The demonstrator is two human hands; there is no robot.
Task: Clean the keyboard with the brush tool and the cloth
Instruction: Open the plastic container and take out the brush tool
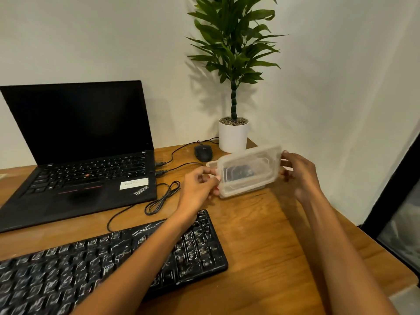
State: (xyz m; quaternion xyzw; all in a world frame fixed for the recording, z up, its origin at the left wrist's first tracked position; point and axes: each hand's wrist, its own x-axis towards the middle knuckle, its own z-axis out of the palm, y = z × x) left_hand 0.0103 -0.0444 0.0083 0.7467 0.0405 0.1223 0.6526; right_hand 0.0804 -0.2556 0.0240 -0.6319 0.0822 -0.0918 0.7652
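**Desk-edge keyboard streaked white, clear box held in both hands**

Wooden desk [261, 235] first: smooth, warm grain, hard under everything. Black laptop [79, 133] open at the far left, screen dark. Closer in, along the near left edge and under the left forearm, black keyboard [56, 264]: flat, stiff plastic slab, keys streaked with white marks. Probably light and apt to slide on the wood when brushed, so best steadied by a bare end of the frame, not by the sprung keys. Leafy potted plant [234, 53] in the far corner, white pot. Held tilted between the hands, clear plastic box [247, 169]: thin-walled, flexible, likely slippery, something dark blurred inside, brush or cloth impossible to tell. Thumb and fingertips of left hand [197, 185] pinching its left rim; fingers of right hand [297, 173] curled around the opposite end. Small black mouse [203, 152] behind, cable trailing.
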